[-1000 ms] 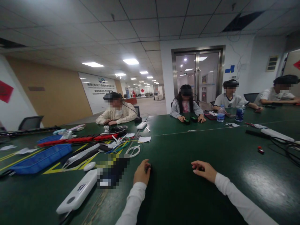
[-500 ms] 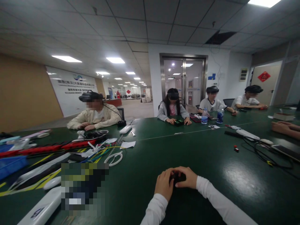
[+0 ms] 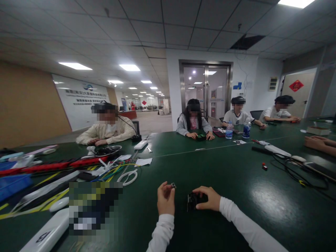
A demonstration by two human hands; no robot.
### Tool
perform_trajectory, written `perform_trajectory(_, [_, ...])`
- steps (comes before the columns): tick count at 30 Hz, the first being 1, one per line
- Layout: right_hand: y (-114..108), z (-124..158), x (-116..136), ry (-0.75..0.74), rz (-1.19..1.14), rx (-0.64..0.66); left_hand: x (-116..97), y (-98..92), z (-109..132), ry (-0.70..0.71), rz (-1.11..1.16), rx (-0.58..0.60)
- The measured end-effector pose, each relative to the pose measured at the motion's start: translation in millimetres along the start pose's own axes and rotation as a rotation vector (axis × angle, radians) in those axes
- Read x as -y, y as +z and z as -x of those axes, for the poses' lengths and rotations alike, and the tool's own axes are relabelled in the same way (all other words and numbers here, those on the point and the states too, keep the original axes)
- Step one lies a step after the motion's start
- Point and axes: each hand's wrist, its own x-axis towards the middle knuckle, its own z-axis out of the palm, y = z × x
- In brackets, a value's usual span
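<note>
Between the thumb and fingertips of my left hand [image 3: 166, 198] is a small grey piece with a dark centre [image 3: 173, 185], raised a little above the green table. To its right, my right hand [image 3: 210, 198] grips a black boxy device [image 3: 193, 202] from its right side, thumb low and fingers over the top. The device's left face shows a lighter edge; its right part is hidden in the palm. A gap separates the small piece from the device. What kind either thing is, I cannot make out.
A small red and black item [image 3: 264, 166] lies to the right, near black cables [image 3: 286, 171] and a white power strip [image 3: 277, 151]. At left are a white tube coil [image 3: 127, 178], coloured wires, a blue bin [image 3: 14, 185] and a white device [image 3: 46, 232]. Several people sit across the table.
My left hand has moved left, away from the black device, with the small grey piece now showing in its fingertips. My right hand stays in place around the device.
</note>
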Motion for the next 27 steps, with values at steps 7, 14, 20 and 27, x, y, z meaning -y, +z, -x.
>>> perform_trajectory(7, [-1.6, -0.1, 4.2, 0.064, -0.007, 0.016, 1.6, -2.3, 0.8, -0.073, 0.051, 0.017])
perform_trajectory(14, [4.9, -3.0, -7.4, -0.123, -0.106, -0.046, -14.3, 17.4, 33.9, 0.173, -0.275, 0.583])
perform_trajectory(20, [7.8, -4.8, -17.0, -0.135, -0.260, -0.049, -13.2, 7.4, 24.7, 0.321, -0.669, 0.677])
perform_trajectory(27, [4.6, -5.3, -34.9, -0.072, -0.401, -0.049, 2.1, -59.9, -34.3, 0.297, -0.882, 0.434])
